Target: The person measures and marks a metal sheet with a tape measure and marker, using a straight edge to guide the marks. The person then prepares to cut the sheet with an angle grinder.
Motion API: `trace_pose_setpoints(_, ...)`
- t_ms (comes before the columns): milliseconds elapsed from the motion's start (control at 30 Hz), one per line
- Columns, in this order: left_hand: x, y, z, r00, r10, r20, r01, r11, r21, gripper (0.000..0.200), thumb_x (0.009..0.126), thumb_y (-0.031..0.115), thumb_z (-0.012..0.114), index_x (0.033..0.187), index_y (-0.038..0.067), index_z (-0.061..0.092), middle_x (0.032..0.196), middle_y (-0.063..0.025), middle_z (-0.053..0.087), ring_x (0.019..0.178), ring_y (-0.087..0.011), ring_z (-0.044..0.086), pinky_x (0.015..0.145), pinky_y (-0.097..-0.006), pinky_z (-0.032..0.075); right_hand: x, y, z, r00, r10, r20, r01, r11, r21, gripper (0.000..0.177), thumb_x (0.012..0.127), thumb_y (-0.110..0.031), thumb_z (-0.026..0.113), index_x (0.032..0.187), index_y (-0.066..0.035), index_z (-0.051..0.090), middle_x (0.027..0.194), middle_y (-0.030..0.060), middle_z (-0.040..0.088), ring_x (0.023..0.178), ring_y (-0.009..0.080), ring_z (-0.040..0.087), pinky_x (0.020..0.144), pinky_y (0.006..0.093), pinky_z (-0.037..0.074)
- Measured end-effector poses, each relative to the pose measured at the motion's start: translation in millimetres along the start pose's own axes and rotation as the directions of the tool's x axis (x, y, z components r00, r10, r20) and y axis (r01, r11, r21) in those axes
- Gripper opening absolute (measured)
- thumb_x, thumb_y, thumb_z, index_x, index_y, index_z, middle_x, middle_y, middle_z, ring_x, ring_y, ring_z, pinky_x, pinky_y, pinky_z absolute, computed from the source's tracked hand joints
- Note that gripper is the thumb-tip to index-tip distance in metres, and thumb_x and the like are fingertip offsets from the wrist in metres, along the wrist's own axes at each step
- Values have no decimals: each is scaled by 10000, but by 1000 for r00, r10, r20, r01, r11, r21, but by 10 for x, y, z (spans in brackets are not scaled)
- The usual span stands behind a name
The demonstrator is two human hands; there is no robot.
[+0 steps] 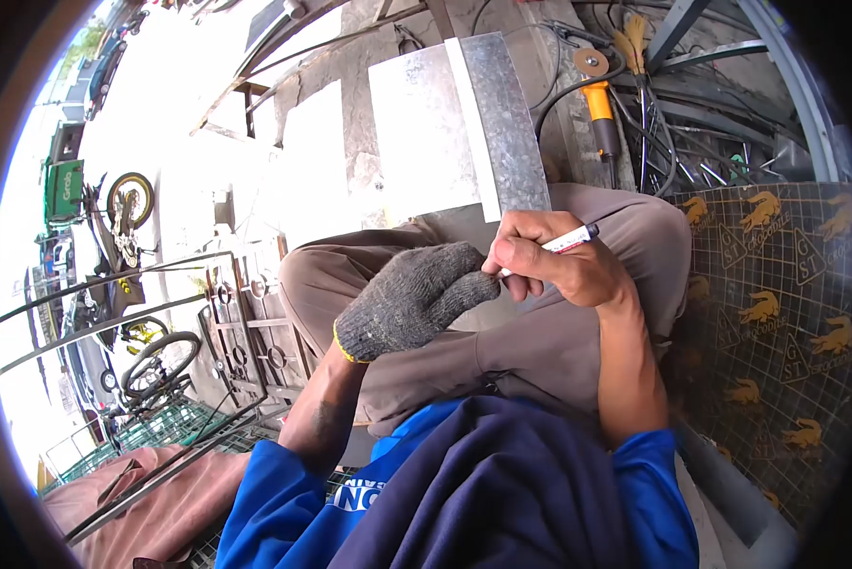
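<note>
Marker (568, 241), slim-barrelled, rests in right hand (577, 270) beside knitted glove (410, 302).

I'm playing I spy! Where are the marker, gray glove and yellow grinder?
Marker (565, 243): head view, on its white barrel.
Gray glove (409, 294): head view, on its knitted back.
Yellow grinder (597, 102): head view, on its yellow body.
</note>
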State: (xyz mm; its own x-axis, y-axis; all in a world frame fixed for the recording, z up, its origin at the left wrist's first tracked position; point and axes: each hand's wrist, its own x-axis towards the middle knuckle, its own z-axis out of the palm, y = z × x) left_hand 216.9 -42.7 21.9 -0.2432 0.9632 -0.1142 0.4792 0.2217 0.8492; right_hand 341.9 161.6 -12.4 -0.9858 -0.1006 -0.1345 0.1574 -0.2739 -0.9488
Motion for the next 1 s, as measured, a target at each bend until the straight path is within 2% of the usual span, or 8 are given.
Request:
trace_pose_setpoints(100,-216,-20,-127,998,60,27,-61,996,59,209,1017,185,596,1095,-2,648,961,-175,649,882,-380,658,767,-434,519,-81,-21,-36,992,-104,-66,109,991,80,424,1062,-416,551,963,-23,676,676,31,609,563,75,560,511,234,418)
trace_pose_setpoints(233,-747,-411,-459,799,-574,-176,518,807,-283,260,1089,249,557,1043,10,650,841,-34,603,751,-118,572,700,-283,485,-257,-75,-642,854,-298,-427,426,872,241,597,1075,-605,437,1044,-50,654,630,27,590,512,80,521,506,205,420)
trace_pose_setpoints(300,-704,-427,-418,798,-563,-213,495,816,-300,299,1110,277,532,1092,9,663,834,-23,607,750,-79,556,701,-256,482,-121,-5,-562,865,-242,-440,244,968,-53,439,1078,-448,557,1168,-25,634,745,65,663,683,115,664,611,257,525)
trace_pose_setpoints(367,-504,-353,-218,799,-476,-367,394,876,-280,300,1110,230,515,1133,-27,667,804,-22,598,731,-88,551,702,-255,473,93,202,-367,712,-546,-442,298,804,-514,389,1047,-308,639,1281,2,619,946,146,745,918,199,742,792,328,584)
trace_pose_setpoints(500,-147,-292,45,930,-211,-302,223,975,5,295,1091,200,553,1287,1,648,938,-42,677,872,-106,633,810,-290,522,140,335,-268,715,-523,-464,147,761,-632,384,1021,-234,663,1333,-12,635,1157,190,745,1104,259,726,926,354,569)
trace_pose_setpoints(700,152,-121,225,848,-443,-290,359,884,-299,297,1079,240,581,1239,4,667,887,-44,665,802,-99,614,753,-287,515,128,294,-214,670,-515,-534,180,811,-556,248,1019,-215,681,1207,-67,744,1100,133,777,941,185,761,785,298,593)
trace_pose_setpoints(733,164,-241,278,863,-366,-348,281,921,-271,294,1078,254,586,1217,10,674,855,-27,649,759,-79,587,703,-275,499,143,303,-195,666,-430,-609,176,884,-432,240,1013,-217,699,1196,-71,752,1031,78,786,857,111,737,732,254,580)
trace_pose_setpoints(1000,246,-67,373,861,-385,-333,288,908,-305,316,1073,297,594,1210,23,673,834,-11,617,745,-77,553,668,-278,483,196,305,-190,637,-352,-686,335,928,-165,256,1017,-218,702,1204,-48,742,993,28,756,834,98,718,691,244,581)
